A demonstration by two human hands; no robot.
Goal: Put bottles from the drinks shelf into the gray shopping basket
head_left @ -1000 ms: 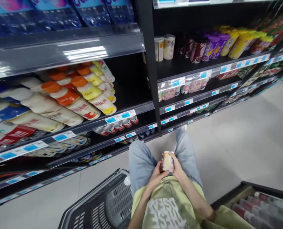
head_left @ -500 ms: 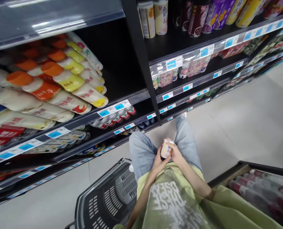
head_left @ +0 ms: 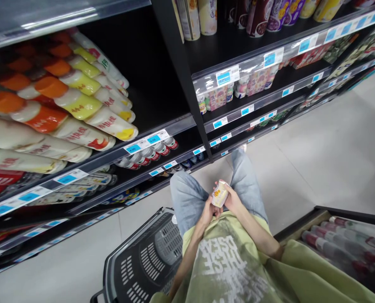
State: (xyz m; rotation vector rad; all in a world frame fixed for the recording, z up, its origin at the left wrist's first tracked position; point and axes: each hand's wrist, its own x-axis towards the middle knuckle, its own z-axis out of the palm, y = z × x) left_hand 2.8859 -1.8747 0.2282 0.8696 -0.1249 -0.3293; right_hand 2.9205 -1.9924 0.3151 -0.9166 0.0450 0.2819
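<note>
I hold a small cream-coloured cup [head_left: 219, 194] with an orange print in front of my waist, tilted with its lid toward the shelves. My right hand [head_left: 233, 198] wraps its fingers round the cup's right side. My left hand [head_left: 208, 211] cups the bottom from the left and below. Both hands are closed on it. Similar cream cups [head_left: 198, 17] stand on the upper shelf ahead.
A black shopping basket [head_left: 143, 261] hangs at my lower left. Black store shelving [head_left: 181, 75] ahead holds large bottles with orange and yellow caps [head_left: 64, 101], small cups and cans. A box of bottles [head_left: 341, 244] sits at the lower right on the pale floor.
The view has tipped downward and closer to the shelves. The cup has turned in my hands, from upright to tilted with its lid facing away.
</note>
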